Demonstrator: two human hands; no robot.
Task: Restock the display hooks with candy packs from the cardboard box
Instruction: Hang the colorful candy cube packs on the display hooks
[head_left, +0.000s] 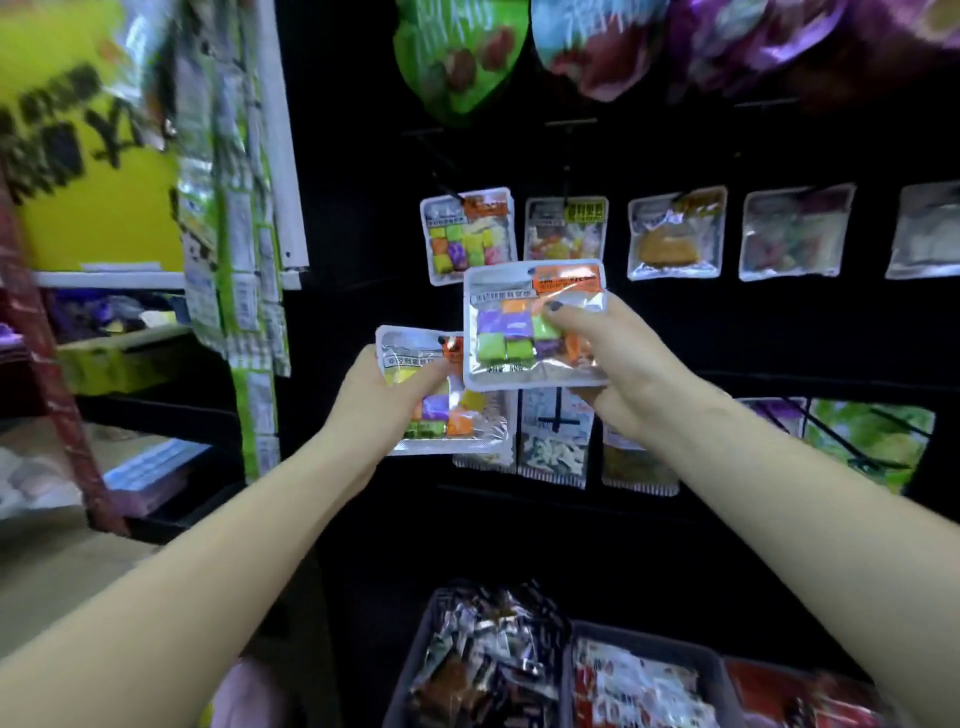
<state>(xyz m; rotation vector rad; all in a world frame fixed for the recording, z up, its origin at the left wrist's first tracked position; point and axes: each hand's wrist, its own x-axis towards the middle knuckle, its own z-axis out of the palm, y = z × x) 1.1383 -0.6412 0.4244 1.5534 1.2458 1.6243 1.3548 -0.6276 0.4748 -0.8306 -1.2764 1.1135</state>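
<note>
- Black display panel (675, 338): fills the centre and right, with rows of hooks carrying packs. The cardboard box is not in view.
- Bins (644, 644) at the bottom edge: loose wrapped snacks. They look like trays, not the source box.
- Large bags (457, 57) hang along the panel's top edge. They are blurred and not part of this step.
- Middle row: target hook (447, 189) is the leftmost one in the row. The hung pack (467, 236) on it shows the same coloured cubes and orange label as the ones in hand. Other clear packs (675, 236) sit to its right.
- Right hand (618, 358): thumb across the front and fingers behind, pinching the raised candy pack (535, 325). The pack is upright with its label edge up, and its top edge overlaps the lower corner of the hung pack.
- Left hand (384, 400): fingers curl round the spare pack (441, 395), holding it lower and left, partly tucked behind the raised one.
- Key relation: the hook is up and slightly left of the right hand's grip, and its rod comes out from the panel toward the camera. The right hand is nearer, so I'd expect it to do the hanging.
- The pack's hang hole should be near the top edge, but it's too blurred to confirm.
- Risk: the hook tip missing the hole, or the hung pack getting nudged.
</note>
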